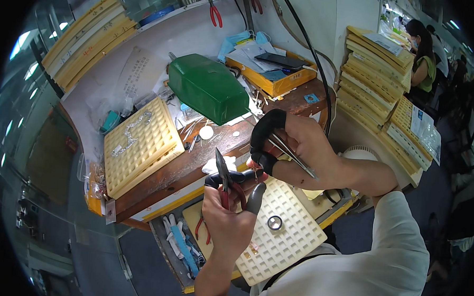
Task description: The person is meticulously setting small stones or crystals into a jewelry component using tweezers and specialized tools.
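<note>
My left hand [227, 224], with black covers on some fingers, is closed around pliers [223, 171] with red handles and dark pointed jaws. Thin metal tweezers [295, 157] lie across the palm of my right hand [314, 143], whose covered fingertips are pinched together. The fingertips of both hands meet at a tiny coppery piece [256, 173], too small to name. Below them a cream gridded tray [301, 243] rests over the pulled-out drawer. On it sit a round silver loupe-like piece [274, 222] and a few small orange-gold bits [253, 247].
A green lamp-like housing [208, 88] stands over the wooden bench [194, 164], among scattered small tools. Left is another gridded tray [141, 149] bearing a silvery chain-like strand. A yellow box [277, 85] holds papers and a phone. Trays [369, 79] are stacked right; a person sits beyond.
</note>
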Action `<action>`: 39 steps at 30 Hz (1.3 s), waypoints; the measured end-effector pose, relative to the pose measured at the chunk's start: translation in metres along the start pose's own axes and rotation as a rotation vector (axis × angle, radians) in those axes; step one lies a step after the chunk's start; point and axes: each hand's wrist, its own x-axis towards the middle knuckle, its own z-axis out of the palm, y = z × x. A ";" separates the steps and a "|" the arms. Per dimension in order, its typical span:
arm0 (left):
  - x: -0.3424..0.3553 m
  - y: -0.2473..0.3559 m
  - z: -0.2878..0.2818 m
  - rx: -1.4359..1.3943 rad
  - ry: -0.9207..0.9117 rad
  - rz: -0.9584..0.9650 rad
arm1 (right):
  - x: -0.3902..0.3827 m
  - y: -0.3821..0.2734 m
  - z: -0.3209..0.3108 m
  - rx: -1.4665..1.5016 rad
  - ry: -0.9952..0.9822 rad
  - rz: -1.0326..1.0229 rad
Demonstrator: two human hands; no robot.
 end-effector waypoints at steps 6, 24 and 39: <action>0.002 -0.003 -0.001 0.020 -0.001 0.003 | 0.000 0.004 -0.001 -0.041 0.024 -0.042; 0.006 0.004 0.011 -0.558 -0.119 -0.066 | -0.008 0.027 -0.001 0.437 0.084 0.084; 0.010 -0.009 0.011 -0.763 -0.310 -0.082 | -0.010 0.031 -0.002 0.567 0.027 0.270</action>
